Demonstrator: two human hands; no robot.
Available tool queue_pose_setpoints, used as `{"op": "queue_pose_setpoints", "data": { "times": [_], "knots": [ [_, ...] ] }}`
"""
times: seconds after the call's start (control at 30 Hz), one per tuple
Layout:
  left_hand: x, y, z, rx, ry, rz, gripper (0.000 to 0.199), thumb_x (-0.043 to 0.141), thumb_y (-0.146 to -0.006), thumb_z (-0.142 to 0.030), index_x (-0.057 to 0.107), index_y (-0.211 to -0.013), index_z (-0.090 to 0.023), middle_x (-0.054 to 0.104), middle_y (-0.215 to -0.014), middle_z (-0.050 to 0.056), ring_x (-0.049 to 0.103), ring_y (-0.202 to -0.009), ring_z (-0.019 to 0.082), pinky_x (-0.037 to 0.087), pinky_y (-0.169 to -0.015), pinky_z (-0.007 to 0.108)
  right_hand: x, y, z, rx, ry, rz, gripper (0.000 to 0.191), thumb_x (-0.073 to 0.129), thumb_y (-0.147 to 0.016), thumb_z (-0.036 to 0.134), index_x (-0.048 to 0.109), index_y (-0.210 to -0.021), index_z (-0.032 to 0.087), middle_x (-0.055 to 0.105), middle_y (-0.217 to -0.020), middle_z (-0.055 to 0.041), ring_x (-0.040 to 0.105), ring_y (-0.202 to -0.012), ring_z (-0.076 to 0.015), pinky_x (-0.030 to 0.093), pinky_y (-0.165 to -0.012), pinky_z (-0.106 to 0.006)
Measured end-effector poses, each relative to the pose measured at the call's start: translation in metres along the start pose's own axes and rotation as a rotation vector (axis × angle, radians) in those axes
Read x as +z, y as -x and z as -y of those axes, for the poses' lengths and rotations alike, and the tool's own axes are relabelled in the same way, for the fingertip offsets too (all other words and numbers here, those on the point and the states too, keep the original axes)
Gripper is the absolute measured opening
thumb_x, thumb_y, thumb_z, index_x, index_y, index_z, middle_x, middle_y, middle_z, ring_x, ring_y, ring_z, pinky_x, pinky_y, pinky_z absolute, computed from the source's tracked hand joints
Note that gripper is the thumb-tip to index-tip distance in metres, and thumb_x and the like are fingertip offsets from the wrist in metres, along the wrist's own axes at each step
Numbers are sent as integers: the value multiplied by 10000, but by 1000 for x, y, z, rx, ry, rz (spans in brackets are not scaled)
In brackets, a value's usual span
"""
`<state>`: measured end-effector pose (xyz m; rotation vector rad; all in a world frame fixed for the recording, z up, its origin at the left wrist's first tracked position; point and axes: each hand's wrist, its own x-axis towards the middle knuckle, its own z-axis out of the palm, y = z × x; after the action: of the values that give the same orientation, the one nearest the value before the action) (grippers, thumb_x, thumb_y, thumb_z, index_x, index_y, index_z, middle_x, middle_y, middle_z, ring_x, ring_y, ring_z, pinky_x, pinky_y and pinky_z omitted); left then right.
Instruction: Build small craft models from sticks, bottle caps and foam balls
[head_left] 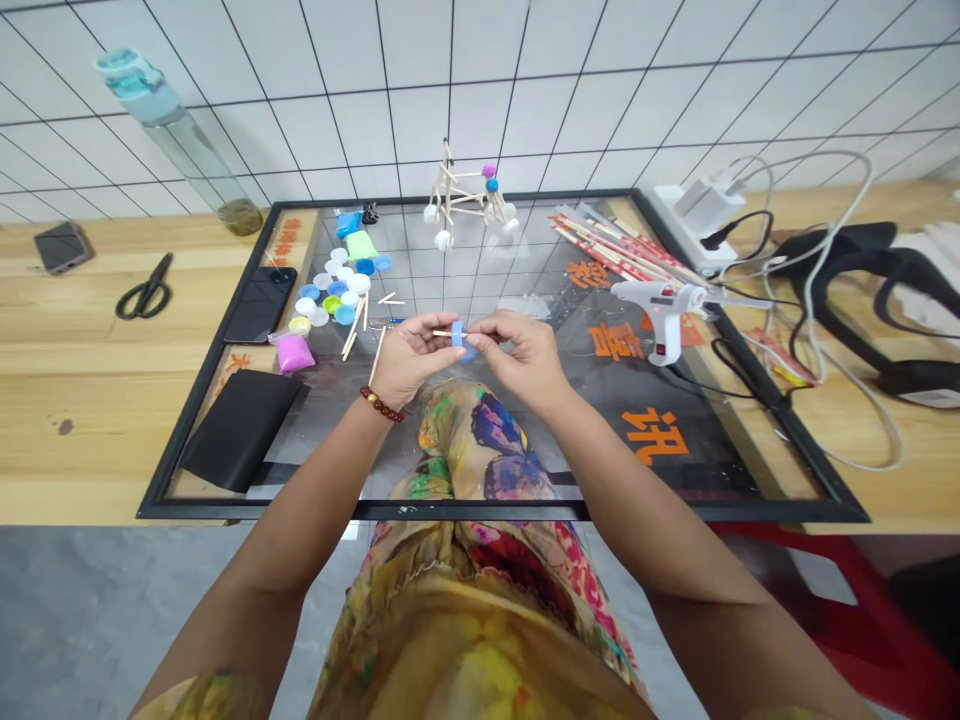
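Above the glass panel my left hand and my right hand meet, fingers closed. Between their fingertips is a blue bottle cap with a thin wooden stick passing into or against it; the exact joint is hidden. Left of my hands lie several white, blue and green caps and loose short sticks. Farther back stands a small stick structure with white caps at its feet and pink and blue lumps on it.
A white glue gun with cables sits at right, near paper-wrapped chopsticks and a power strip. At left are a phone, black pouch, pink clay packet, scissors and a water bottle.
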<state>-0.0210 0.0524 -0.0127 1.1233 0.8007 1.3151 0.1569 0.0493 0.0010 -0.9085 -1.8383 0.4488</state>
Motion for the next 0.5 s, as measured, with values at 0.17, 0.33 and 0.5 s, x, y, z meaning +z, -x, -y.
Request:
{"op": "queue_pose_setpoints", "data": {
  "times": [0.17, 0.33, 0.5],
  "knots": [
    [0, 2, 0, 32, -70, 30, 525, 957, -529, -282, 767, -1013, -209, 747, -949, 40, 703, -889, 180, 578, -876, 365, -2, 2, 6, -99, 168, 1, 185, 547, -955, 264, 689, -850, 205, 709, -797, -49, 654, -761, -189, 508, -730, -320],
    [3, 3, -3, 28, -113, 12, 431, 957, -524, -317, 800, -909, -206, 767, -883, 33, 715, -836, 188, 603, -843, 374, 2, 4, 7, -134, 225, 19, 182, 524, -968, 252, 663, -857, 211, 719, -811, -53, 669, -780, -194, 516, -754, -319],
    [4, 3, -4, -1, -136, -46, 422, 965, -496, -311, 808, -869, -191, 768, -809, 31, 724, -768, 188, 613, -812, 382, 4, 7, 3, -229, 283, -20, 194, 503, -959, 175, 686, -907, 215, 754, -893, -55, 693, -845, -193, 506, -786, -321]
  ]
}}
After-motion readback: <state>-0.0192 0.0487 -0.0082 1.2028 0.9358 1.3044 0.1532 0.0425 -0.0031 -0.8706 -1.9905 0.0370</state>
